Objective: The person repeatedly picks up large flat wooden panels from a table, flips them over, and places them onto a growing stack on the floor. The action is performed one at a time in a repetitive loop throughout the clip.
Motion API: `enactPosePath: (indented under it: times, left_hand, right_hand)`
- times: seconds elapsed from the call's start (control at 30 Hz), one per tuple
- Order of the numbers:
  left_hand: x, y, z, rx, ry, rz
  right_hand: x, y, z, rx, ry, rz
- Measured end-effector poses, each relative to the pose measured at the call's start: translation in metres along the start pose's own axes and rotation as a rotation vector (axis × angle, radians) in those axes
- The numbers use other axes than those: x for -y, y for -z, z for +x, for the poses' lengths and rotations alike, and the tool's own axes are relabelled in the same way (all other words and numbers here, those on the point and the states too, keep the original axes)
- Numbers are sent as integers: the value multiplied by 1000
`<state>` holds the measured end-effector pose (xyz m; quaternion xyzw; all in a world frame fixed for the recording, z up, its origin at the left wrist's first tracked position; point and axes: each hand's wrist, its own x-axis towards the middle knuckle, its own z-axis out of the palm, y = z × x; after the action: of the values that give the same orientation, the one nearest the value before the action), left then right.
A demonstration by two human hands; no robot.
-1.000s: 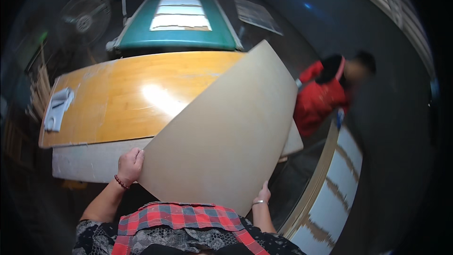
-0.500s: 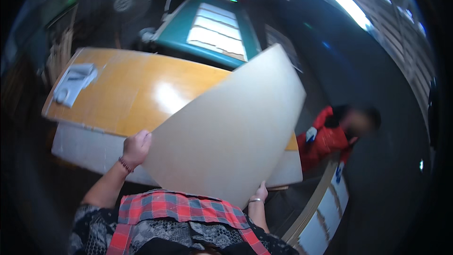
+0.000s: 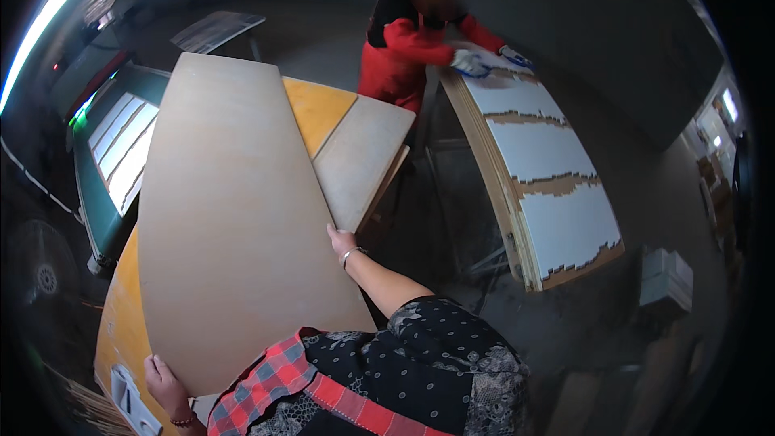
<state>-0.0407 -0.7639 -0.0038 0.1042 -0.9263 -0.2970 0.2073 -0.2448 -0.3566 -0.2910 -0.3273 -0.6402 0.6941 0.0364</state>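
Note:
A large plain beige board [image 3: 234, 210] is held out in front of me, slanting over the work table. My left hand [image 3: 165, 383] grips its left edge close to my body, a beaded bracelet on the wrist. On the opposite long edge, my right hand [image 3: 342, 242] is closed round the board, with a metal bangle on that wrist. Most of the fingers lie hidden behind the board. Under it show parts of the orange tabletop [image 3: 311, 109] and a pale grey panel [image 3: 363, 141].
A co-worker in red [image 3: 404, 40], wearing gloves, leans over a stack of boards [image 3: 557, 218] with white pieces on top, at the right. A green conveyor machine [image 3: 97, 169] stands left. White blocks [image 3: 666, 278] are at far right. A fan [image 3: 47, 278] is at far left.
My view has swung to the right, so the co-worker and stack now show more fully. The board stays in both hands. The co-worker's gloved hands are now over the top of the stack.

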Motion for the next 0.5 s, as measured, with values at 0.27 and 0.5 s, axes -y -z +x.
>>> enactPosePath:
  times: [0.27,0.5]
  left_hand:
    - [-35,8,32,114,-106,137]
    - [-187,-5,-10,124,50,374]
  right_hand:
    - [5,5,29,73,-147,-66]
    - [4,16,56,-3,-130,-50]
